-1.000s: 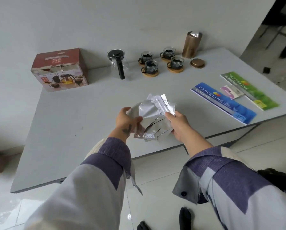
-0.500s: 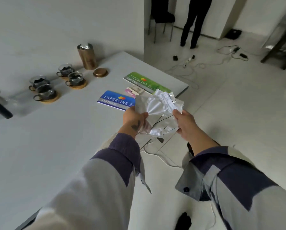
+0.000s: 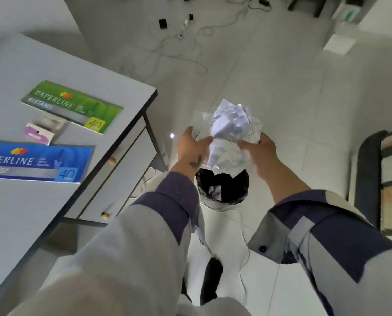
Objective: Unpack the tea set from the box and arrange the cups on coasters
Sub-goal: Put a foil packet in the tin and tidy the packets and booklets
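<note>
From the head view, I take the waste bin point(image 3: 222, 187) as my landmark: a round bin with a black liner, standing on the pale tiled floor just off the corner of the table point(image 3: 53, 215). Inside it I see a few pale scraps of wrapping lying against the dark liner; what else it holds is hidden behind the hands.

Directly above the bin's mouth, both hands hold a crumpled bundle of silvery plastic wrapping point(image 3: 227, 131). The left hand point(image 3: 191, 145), on the table side of the bin, has its fingers curled around the bundle's near left edge, thumb pressed to the sheet. The right hand point(image 3: 258, 148), on the bin's far side from the table, pinches the opposite edge between thumb and fingers. Both are closed on the wrapping, and the bundle hangs between them clear of the bin's rim.

On the table, well apart from the bin, lie a green receipt book point(image 3: 73, 106), a blue receipt book point(image 3: 38, 160) and a small pink packet point(image 3: 39, 133) between them. Two drawer knobs point(image 3: 112, 160) show on the table's side facing the bin. Beyond the bin, loose cables point(image 3: 167, 49) trail over the floor. No cup or coaster of the tea set is in this view.
</note>
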The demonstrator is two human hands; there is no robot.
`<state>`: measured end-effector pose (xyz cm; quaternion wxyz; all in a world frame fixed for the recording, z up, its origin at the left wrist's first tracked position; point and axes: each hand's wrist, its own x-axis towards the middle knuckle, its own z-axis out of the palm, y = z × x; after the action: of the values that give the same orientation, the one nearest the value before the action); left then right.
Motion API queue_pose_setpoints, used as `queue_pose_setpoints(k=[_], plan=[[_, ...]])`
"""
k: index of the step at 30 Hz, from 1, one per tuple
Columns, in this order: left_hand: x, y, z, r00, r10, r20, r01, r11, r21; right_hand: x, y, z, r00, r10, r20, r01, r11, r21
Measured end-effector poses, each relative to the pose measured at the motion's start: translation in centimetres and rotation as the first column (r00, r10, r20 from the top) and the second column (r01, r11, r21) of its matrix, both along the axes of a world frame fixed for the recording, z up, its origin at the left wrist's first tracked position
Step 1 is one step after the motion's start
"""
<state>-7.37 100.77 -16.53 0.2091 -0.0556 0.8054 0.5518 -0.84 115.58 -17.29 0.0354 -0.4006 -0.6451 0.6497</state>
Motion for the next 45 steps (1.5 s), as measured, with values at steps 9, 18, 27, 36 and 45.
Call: queue_pose_setpoints(k=[9,18,27,36,45], plan=[[-4.9,8.1,-15.8,0.991,-0.105,0.08,0.113,0.988,-0.102,-2.9,7.0,-16.2,0.974,-0.131,0.184,0.143,0.988,-0.052],[-4.6,8.1,-26.1,0.867,-0.373,0.33,0.474,0.821,-0.317,-1.2,7.7,-26.1,0.865,0.062,0.497,-0.026,0.996,-0.08],[-6.3,7.9,-18.6,0.868,-0.423,0.26,0.491,0.805,-0.332,-5.0,6.8,-16.7,0.884,0.176,0.432,-0.214,0.976,0.041],[-7.8,0.0,-4.0,0.96,-0.28,0.029,0.271,0.894,-0.357,-7.8,0.5,-3.1,0.893,0.322,0.314,-0.373,0.92,0.119],[-8.3,-17.0,6.0,0.974,0.136,-0.18,-0.2,0.89,-0.41,-13.6,-14.6,7.5,0.722,0.674,0.155,-0.691,0.698,0.187]])
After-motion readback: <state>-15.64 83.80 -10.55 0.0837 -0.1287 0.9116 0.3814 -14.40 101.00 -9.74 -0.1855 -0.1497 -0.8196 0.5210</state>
